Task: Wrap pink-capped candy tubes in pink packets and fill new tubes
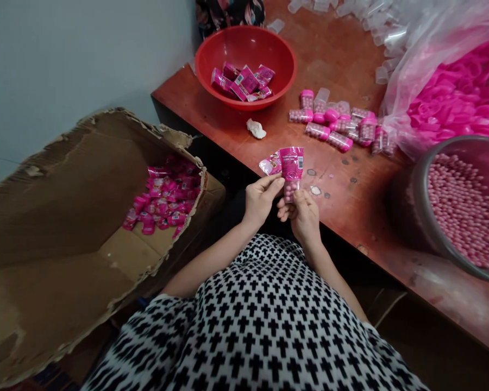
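My right fingers [301,206] curl closed around a clear bottle [292,191] of pink beads, held upright just off the edge of the counter [352,187]. A pink sleeve [292,164] covers its upper part. My left fingers [271,185] lie nearly straight against the bottle's side, just under the sleeve; I cannot tell whether they grip anything. A second pink packet [269,164] sits just beside the sleeve.

On the counter, a red bowl [275,51] holds more pink packets, and capped bottles [330,122] lie in a loose cluster. Further right, a plastic bag [403,81] holds pink caps, next to a steel bowl [416,201] of beads. To my left, an open cardboard box [65,217] holds a heap of pink packs.
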Tool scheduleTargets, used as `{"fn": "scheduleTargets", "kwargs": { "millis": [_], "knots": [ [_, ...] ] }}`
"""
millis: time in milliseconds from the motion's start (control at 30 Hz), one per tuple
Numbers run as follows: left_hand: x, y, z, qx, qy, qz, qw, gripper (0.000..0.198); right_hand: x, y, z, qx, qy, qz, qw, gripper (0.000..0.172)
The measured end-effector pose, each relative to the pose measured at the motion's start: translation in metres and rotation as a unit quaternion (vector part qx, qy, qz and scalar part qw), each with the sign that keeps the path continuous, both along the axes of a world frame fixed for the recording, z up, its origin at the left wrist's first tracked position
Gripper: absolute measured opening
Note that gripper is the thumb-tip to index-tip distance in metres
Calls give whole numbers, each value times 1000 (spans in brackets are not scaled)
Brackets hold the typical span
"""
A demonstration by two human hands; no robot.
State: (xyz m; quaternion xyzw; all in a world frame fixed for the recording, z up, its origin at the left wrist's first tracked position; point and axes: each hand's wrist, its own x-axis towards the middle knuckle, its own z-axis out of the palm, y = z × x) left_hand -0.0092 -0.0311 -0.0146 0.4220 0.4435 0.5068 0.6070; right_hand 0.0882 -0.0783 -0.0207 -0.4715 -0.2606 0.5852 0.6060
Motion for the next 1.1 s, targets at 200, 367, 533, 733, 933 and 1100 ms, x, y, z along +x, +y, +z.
{"fn": "scheduleTargets", "kwargs": {
  "millis": [200,367,533,733,933,1100],
  "knots": [
    [-15,6,3,358,325,35,875,17,-2,-3,5,11,-142,-27,989,32],
    [-21,13,1,488,464,20,739,19,-3,-5,2,21,-268,-34,963,29],
    [-20,15,8,508,528,-3,680,23,2,-7,-7,41,-373,-23,926,29],
    [-21,24,7,496,516,-56,696,25,3,-10,-7,39,-460,-36,886,31],
    [-17,9,3,368,352,-130,851,21,5,-6,-5,15,-469,-58,881,28],
    [-16,-9,-1,185,203,-105,956,15,9,-1,-12,33,-393,-70,916,27]
  ]
}}
